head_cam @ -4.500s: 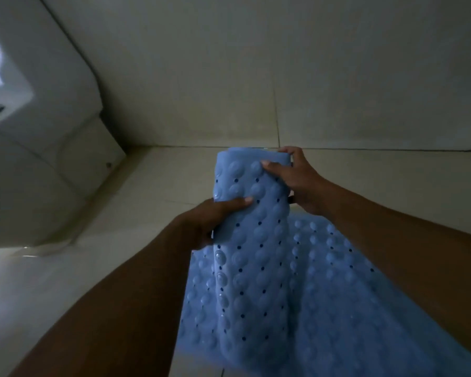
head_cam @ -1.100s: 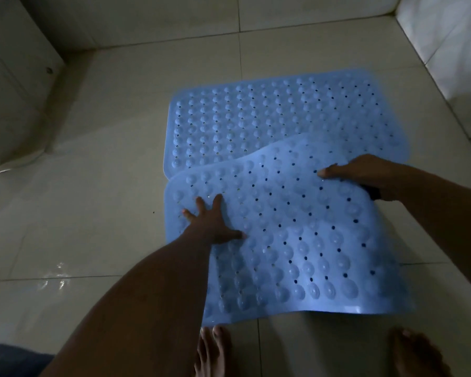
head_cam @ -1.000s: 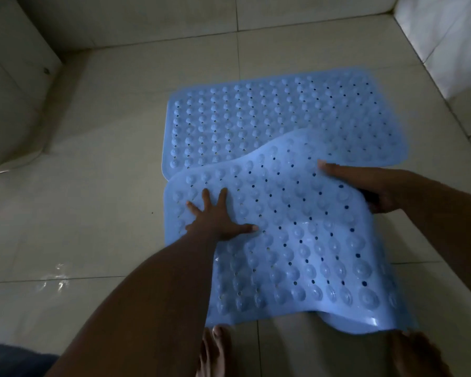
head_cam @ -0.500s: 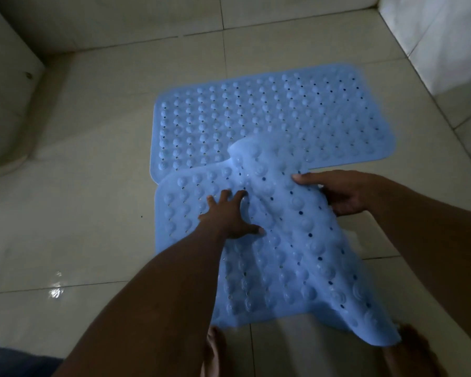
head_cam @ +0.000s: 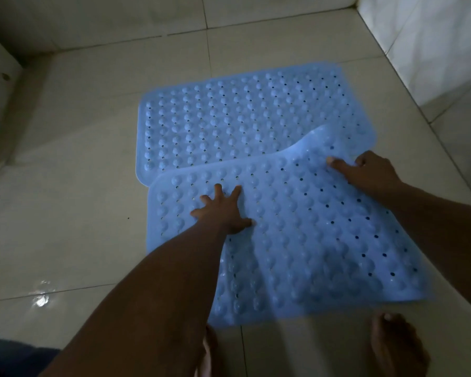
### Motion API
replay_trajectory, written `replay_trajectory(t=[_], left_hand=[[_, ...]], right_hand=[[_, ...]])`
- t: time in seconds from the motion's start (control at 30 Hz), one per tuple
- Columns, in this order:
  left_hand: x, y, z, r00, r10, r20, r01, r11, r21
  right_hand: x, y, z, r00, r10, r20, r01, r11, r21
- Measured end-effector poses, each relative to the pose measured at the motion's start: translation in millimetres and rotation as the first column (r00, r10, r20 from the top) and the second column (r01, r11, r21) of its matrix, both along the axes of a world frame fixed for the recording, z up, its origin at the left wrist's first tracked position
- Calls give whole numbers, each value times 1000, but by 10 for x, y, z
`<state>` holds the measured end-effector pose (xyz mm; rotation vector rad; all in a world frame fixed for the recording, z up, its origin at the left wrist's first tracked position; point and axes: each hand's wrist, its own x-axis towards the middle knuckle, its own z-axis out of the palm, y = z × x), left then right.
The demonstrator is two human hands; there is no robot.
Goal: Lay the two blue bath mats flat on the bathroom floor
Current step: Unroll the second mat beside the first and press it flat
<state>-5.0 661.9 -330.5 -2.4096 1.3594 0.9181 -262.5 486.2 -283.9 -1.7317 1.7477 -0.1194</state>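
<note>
Two light-blue studded bath mats lie on the tiled floor. The far mat (head_cam: 229, 121) lies flat. The near mat (head_cam: 310, 240) is spread in front of it, and its far right corner rises in a hump over the far mat's near edge. My left hand (head_cam: 223, 210) presses palm down on the near mat's left part, fingers spread. My right hand (head_cam: 365, 172) rests on the raised far right part, thumb on top and fingers curled at the edge.
Pale floor tiles (head_cam: 65, 213) surround the mats, with a wet glint at the lower left. A white fixture base (head_cam: 0, 104) stands at the left, a tiled wall (head_cam: 433, 50) at the right. My bare feet (head_cam: 397, 346) stand just before the near mat.
The near mat was bunched up toward the middle half a second ago; its right side is now spread out rightward and lies nearly flat. My right hand moved right and away with it.
</note>
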Motion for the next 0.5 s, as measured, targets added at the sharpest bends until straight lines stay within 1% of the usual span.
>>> replay_trajectory(t=[0.07, 0.13, 0.17, 0.23, 0.3, 0.33, 0.4, 0.5], left_hand=[[-9, 29, -54, 998, -57, 36, 57, 998, 7], [2, 26, -93, 994, -103, 43, 103, 995, -6], [15, 19, -103, 993, -111, 27, 112, 994, -14], [40, 19, -99, 995, -100, -9, 100, 995, -24], [43, 38, -81, 996, -83, -11, 83, 996, -16], [33, 51, -69, 997, -77, -7, 77, 997, -5], [-1, 81, -40, 996, -84, 14, 83, 996, 20], [-20, 121, 7, 990, -125, 71, 124, 992, 27]], right_hand=[[30, -14, -35, 998, 8, 60, -10, 999, 35], [68, -62, -69, 993, 19, 114, -31, 994, 103], [84, -69, -51, 993, 14, 121, -32, 989, 147], [75, -109, -56, 992, 9, 126, -32, 982, 187], [62, -115, -25, 991, -34, 130, 4, 974, 228], [41, -132, -61, 992, -46, 117, 13, 964, 267], [22, -111, -102, 998, -6, 58, -12, 954, 301], [-26, -83, -125, 998, 33, -52, -16, 958, 287]])
